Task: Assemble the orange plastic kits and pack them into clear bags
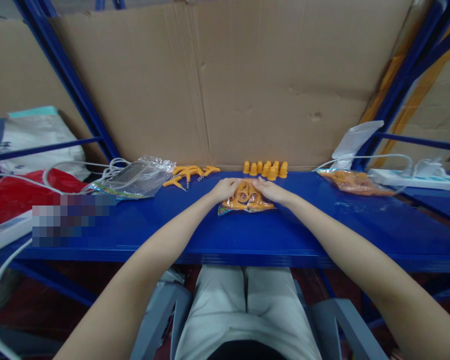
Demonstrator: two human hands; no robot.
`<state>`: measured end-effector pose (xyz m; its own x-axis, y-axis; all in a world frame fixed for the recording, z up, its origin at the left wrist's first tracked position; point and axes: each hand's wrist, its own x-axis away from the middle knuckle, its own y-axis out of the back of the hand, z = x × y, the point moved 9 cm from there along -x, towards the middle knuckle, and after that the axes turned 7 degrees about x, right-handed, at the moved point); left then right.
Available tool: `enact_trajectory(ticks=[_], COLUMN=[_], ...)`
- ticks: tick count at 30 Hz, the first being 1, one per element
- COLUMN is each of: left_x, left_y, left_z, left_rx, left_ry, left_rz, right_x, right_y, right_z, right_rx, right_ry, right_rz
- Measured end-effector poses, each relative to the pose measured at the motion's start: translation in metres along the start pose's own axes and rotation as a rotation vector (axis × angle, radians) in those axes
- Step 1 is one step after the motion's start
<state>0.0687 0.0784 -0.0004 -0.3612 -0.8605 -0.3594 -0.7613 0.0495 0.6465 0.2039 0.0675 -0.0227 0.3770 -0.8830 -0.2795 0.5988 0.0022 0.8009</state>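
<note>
Plastic bag [247,201], crinkly, left hand [225,189], right hand [272,190]

The blue shelf [247,237] carries a filled bag [244,201], orange cones [266,169], branched orange pieces [189,173] and clear bags [138,178].

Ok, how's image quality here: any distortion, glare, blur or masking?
Head view: the wide angle bends the blue uprights; light is even, with a sheen on the blue shelf; glare on the clear bags; a pixelated patch masks part of the left; left hand, right hand and orange packet are sharp.
</note>
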Motion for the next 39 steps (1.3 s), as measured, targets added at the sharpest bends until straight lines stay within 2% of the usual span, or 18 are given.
enact_trajectory(ticks=[4, 8, 12, 15, 17, 20, 26, 35, 39], left_x=[-0.003, -0.005, 0.001, 0.009, 0.013, 0.017, 0.023, 0.025, 0.024], left_y=[-0.004, -0.006, -0.009, -0.015, -0.016, -0.014, -0.012, -0.006, -0.007], left_z=[0.003, 0.008, 0.002, -0.003, -0.007, -0.015, -0.032, -0.039, -0.040], left_rx=[0.036, -0.022, -0.148, -0.251, -0.325, -0.454, -0.640, -0.730, -0.738], left_ry=[-0.032, 0.014, 0.027, 0.068, 0.089, 0.093, 0.022, 0.023, 0.019], left_rz=[0.042, 0.102, 0.212, 0.288, 0.272, 0.184, 0.104, 0.044, 0.060], right_x=[0.001, 0.004, 0.009, 0.012, 0.014, 0.017, 0.021, 0.025, 0.024], right_y=[-0.009, -0.014, -0.012, -0.007, -0.002, 0.004, 0.014, 0.031, 0.046], right_z=[-0.007, -0.004, 0.005, 0.012, 0.019, 0.032, 0.051, 0.057, 0.047], right_rx=[-0.040, -0.016, 0.099, 0.199, 0.274, 0.398, 0.584, 0.536, 0.487], right_ry=[-0.125, -0.217, -0.232, -0.213, -0.187, -0.144, -0.120, -0.142, -0.174], right_rz=[0.012, 0.068, 0.143, 0.147, 0.129, 0.106, 0.036, -0.084, -0.208])
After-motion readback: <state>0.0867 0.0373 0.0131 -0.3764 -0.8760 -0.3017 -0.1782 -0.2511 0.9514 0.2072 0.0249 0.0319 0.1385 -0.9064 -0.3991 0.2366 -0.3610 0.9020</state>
